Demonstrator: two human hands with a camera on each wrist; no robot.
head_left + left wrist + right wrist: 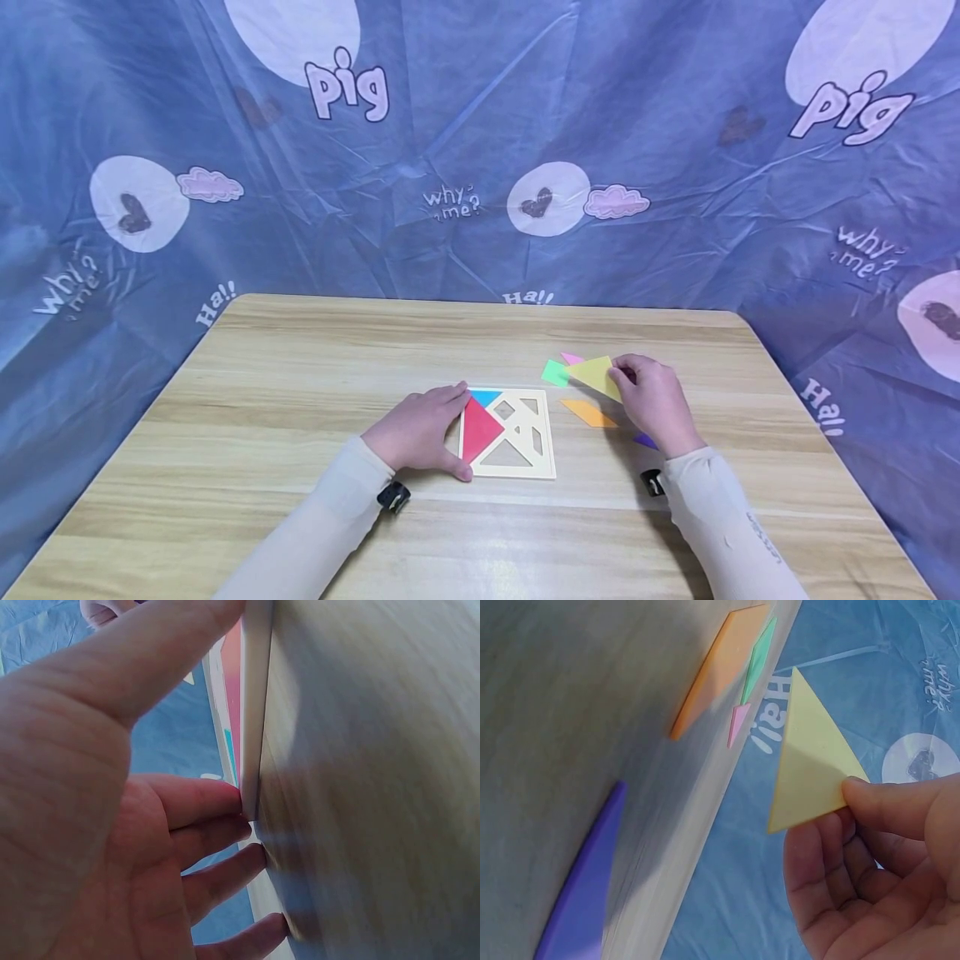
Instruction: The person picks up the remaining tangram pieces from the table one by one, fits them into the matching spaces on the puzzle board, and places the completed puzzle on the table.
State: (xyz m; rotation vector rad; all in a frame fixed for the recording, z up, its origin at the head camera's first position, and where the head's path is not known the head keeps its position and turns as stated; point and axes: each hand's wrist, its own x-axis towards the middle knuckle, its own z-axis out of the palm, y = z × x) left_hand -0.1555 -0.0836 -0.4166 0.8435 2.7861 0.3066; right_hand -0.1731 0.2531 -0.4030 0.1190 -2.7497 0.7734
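A cream tangram board (551, 433) lies flat on the table, with a red triangle (480, 429) and a blue triangle (483, 397) set in it; its other cut-outs show bare. My left hand (420, 429) holds the board along its left side, thumb at the near corner and index finger at the far one. Above the table, to the right of the board, my right hand (656, 400) pinches a yellow triangle (814, 757) by one corner between thumb and fingers. Below that hand lies a purple piece (585, 892), partly hidden in the head view.
An orange parallelogram (588, 412) lies just right of the board. Farther back are a green square (555, 373) and a pink piece (572, 358), the latter partly covered by the yellow triangle in the head view. A blue printed cloth (465, 142) hangs behind the wooden table (337, 350).
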